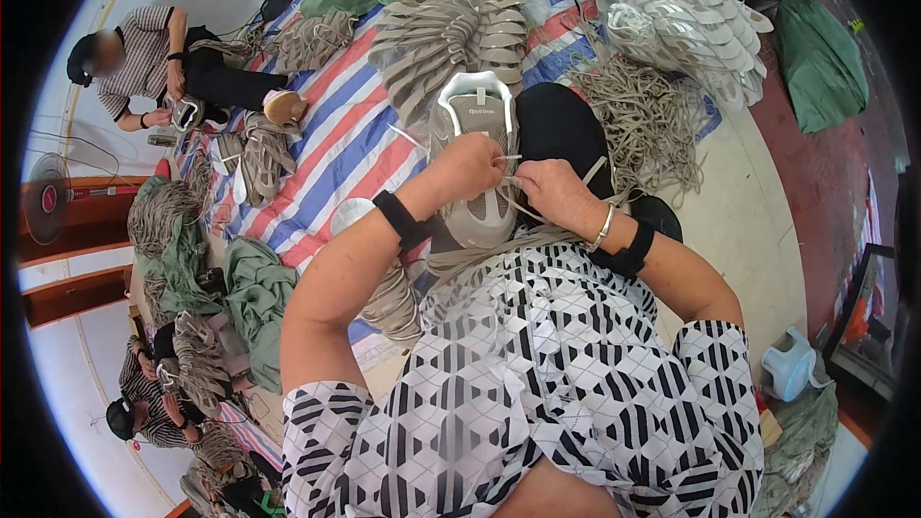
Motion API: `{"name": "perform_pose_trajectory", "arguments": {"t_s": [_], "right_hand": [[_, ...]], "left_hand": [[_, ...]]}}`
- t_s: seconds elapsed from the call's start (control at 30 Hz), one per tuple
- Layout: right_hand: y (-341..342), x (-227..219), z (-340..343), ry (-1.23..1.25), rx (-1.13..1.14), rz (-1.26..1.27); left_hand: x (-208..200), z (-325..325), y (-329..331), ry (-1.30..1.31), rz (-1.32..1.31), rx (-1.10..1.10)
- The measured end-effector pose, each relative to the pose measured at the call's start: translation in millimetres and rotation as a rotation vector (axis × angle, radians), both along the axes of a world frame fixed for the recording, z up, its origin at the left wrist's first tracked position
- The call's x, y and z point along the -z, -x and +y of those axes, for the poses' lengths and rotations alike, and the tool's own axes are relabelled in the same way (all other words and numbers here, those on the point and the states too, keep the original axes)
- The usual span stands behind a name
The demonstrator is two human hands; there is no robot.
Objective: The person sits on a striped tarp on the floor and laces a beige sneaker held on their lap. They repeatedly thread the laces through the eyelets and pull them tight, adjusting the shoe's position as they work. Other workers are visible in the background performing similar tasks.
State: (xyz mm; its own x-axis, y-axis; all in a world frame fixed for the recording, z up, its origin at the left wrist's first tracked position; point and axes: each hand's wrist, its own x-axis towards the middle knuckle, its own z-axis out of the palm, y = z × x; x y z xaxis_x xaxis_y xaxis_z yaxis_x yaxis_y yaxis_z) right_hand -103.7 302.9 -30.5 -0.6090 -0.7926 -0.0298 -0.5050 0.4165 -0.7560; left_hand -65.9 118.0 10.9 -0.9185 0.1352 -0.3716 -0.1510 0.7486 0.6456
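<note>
A grey-beige sneaker [483, 214] with a white-lined collar rests across my lap, its toe pointing toward me. My left hand [467, 168] lies over the middle of the shoe, fingers closed in a pinch on a light shoelace [511, 157]. Just to its right, my right hand [556, 194] is also closed, pinching the lace beside the shoe's edge. The fingertips of both hands nearly meet, and part of the lacing is hidden beneath them. Long loose laces [499, 251] lie over my lap below the toe.
Rows of matching shoe uppers [446, 43] lie ahead on a striped tarp [331, 149]. A heap of laces [643, 120] and plastic-wrapped shoes [681, 24] sit to the right. Two people [144, 58] work with shoes at left. A blue plastic stool [790, 364] stands at lower right.
</note>
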Motion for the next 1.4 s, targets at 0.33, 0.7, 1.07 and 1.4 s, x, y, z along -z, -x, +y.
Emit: {"name": "perform_pose_trajectory", "arguments": {"t_s": [0.33, 0.7, 1.07, 1.4], "right_hand": [[-6.8, 8.0, -0.9, -0.044, 0.062, 0.093], [17.7, -6.9, -3.7, -0.068, 0.016, -0.734], [39.1, -24.3, -14.7, -0.234, -0.468, 0.502], [48.0, -7.5, 0.2, 0.221, -0.438, 0.716]], "left_hand": [[22.3, 11.9, -7.8, 0.122, 0.238, -0.068], [30.3, 23.0, -42.2, 0.119, 0.492, -0.132], [32.6, 7.3, -27.2, -0.188, 0.451, -0.304], [-3.2, 15.5, 25.9, 0.475, -0.058, 0.466]]}}
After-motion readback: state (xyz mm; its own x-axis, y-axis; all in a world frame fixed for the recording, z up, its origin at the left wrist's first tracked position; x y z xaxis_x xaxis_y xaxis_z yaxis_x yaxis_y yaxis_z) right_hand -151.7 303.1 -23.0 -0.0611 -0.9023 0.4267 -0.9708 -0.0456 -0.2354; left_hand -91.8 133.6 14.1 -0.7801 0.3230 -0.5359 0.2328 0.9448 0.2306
